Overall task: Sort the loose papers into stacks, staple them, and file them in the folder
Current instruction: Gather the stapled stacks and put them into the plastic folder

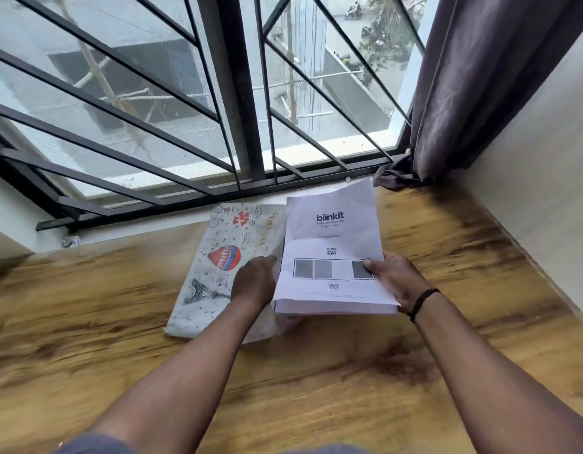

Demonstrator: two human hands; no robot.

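While the wooden floor (pixel 447 322) spreads wide below the barred window (pixel 185 109), the patterned folder (pixel 214 267) lies flat, its long axis running toward the window. Partly over its right side, the paper stack (pixel 329 257) is held lengthwise the same way, heading at the far end. Right hand (pixel 398 280) pinches its edge; left hand (pixel 254 280) grips the other, fingers hidden. This looks like gathering; sorting into separate stacks seems next.

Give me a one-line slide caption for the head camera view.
Both hands, left and right, hold a stack of printed papers beside a patterned folder on a wooden table.
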